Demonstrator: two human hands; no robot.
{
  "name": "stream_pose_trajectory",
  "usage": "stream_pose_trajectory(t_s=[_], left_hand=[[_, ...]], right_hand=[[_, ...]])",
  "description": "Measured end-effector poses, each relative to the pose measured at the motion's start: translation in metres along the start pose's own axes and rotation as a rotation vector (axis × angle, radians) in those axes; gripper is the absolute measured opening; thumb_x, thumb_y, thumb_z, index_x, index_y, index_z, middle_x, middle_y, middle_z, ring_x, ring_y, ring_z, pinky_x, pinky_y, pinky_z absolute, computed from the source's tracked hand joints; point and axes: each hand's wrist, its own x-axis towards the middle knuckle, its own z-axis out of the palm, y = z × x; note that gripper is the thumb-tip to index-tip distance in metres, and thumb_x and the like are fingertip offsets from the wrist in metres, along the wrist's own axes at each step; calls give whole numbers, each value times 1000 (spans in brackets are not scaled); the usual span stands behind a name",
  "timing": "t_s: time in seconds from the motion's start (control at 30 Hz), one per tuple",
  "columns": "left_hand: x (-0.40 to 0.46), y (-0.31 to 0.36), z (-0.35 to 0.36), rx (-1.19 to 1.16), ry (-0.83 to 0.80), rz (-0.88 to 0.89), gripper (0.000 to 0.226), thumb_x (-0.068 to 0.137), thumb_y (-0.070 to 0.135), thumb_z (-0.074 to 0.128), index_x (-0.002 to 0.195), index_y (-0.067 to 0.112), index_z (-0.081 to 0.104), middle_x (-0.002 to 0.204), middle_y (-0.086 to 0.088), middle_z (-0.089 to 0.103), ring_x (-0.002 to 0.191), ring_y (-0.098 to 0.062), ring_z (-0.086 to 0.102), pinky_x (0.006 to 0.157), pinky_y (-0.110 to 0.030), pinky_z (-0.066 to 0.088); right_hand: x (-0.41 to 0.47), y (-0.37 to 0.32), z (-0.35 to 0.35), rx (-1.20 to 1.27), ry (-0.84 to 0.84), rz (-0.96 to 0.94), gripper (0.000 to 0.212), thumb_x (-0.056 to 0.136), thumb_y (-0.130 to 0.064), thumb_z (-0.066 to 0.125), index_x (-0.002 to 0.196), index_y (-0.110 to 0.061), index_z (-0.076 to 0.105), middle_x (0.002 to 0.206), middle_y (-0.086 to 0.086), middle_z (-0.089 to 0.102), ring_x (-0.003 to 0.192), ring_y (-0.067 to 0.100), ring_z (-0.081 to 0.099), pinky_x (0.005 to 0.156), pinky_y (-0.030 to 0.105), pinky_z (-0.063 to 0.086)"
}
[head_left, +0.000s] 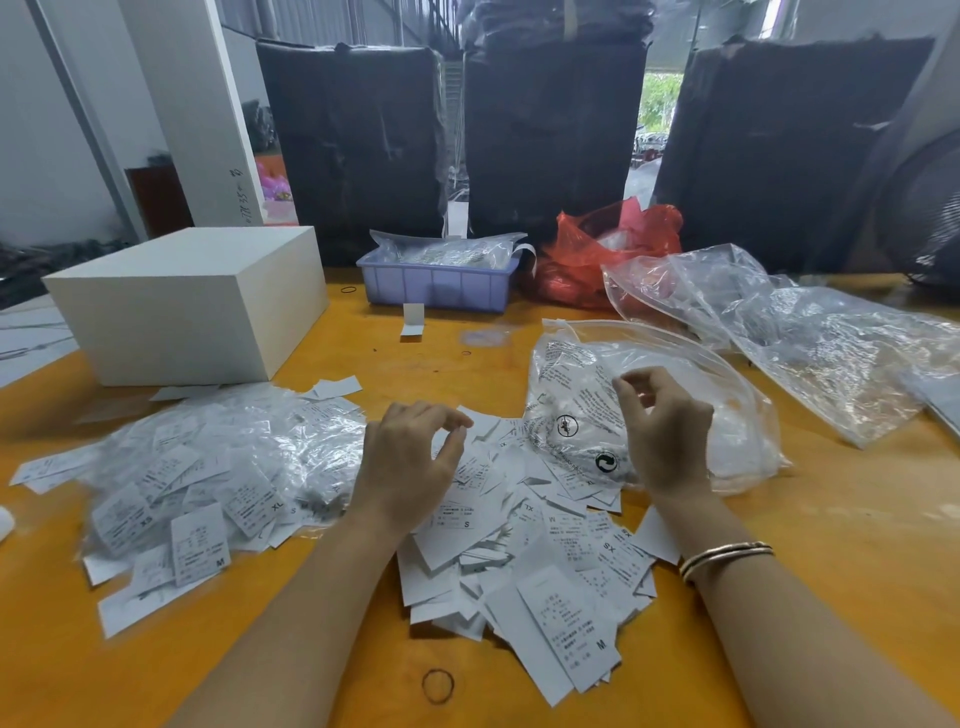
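Left hand (410, 457) hovers over the loose heap of size labels (519, 540) at the near middle of the table (831, 545), thumb and forefinger almost meeting; pinching a label or not, cannot tell. Right hand (667, 431), loosely curled and empty, hangs over the printed zip bag (571, 395) just right of the heap, so the left is nearer the labels.

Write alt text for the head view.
Left hand and right hand hover, fingers loosely curled, over loose white size labels on an orange table; bagged labels lie to the left, a clear bag to the right.
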Motion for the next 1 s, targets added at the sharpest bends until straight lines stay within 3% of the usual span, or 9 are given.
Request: stream_pose_trajectory(t_s=[0.07,0.2,0.37,0.47,0.57,0.7,0.8,0.87,1.0], left_hand=[[0,0,0,-10,0,10,11,89,16,61,95,18,70,95,5,69,100,-20,56,85,-42,42],[0,0,1,-36,12,8,14,90,13,59,95,19,70,97,4,70,99,-21,57,84,-45,44],[1,-1,-1,-84,36,-41,18,91,8,56,97,17,71,98,3,70,100,-22,56,86,-46,44],[3,2,-4,-160,54,-60,19,92,9,54,100,17,70,97,5,68,101,-19,55,88,-40,44],[4,7,-10,-378,-31,-93,18,95,27,52,106,28,65,102,15,64,105,-8,54,83,-11,38],[4,12,-14,-646,-311,-130,41,83,51,46,124,43,47,117,20,56,110,10,50,84,-12,40],[3,10,-14,-726,-400,-188,47,79,51,54,125,42,48,119,18,58,114,4,51,87,-17,42],[4,6,-17,-773,-423,-210,41,79,47,62,115,27,61,109,11,66,107,-1,59,84,-19,46],[6,4,-23,-894,-153,-268,19,77,33,65,83,16,62,75,9,68,79,-5,64,73,-20,46]], right_hand=[[-1,-4,1,-12,-11,-56,12,90,-16,61,89,-6,68,73,4,69,64,18,61,76,49,48],[-1,1,2,-25,-45,-16,18,94,-17,55,98,-6,69,73,8,70,65,26,64,77,50,48],[4,12,-3,-7,41,152,22,92,-18,59,107,-8,70,100,13,69,91,30,61,82,52,46],[5,0,-6,141,115,-3,14,89,-10,61,96,-1,69,86,15,65,73,18,57,71,32,51],[-9,-28,-1,461,-207,-49,11,89,2,56,93,-5,64,76,7,67,58,3,58,59,14,50],[-30,-59,14,741,-644,27,31,86,11,52,90,-16,64,71,-4,66,59,7,59,60,17,50],[-32,-63,18,853,-746,80,34,87,10,48,99,-15,67,70,-5,66,61,12,57,61,19,45],[-32,-62,18,896,-786,112,35,89,6,46,104,-20,65,69,-5,64,62,11,56,61,21,43],[-33,-69,24,875,-640,263,21,97,-5,44,111,-14,57,75,1,65,63,9,57,61,20,43]])
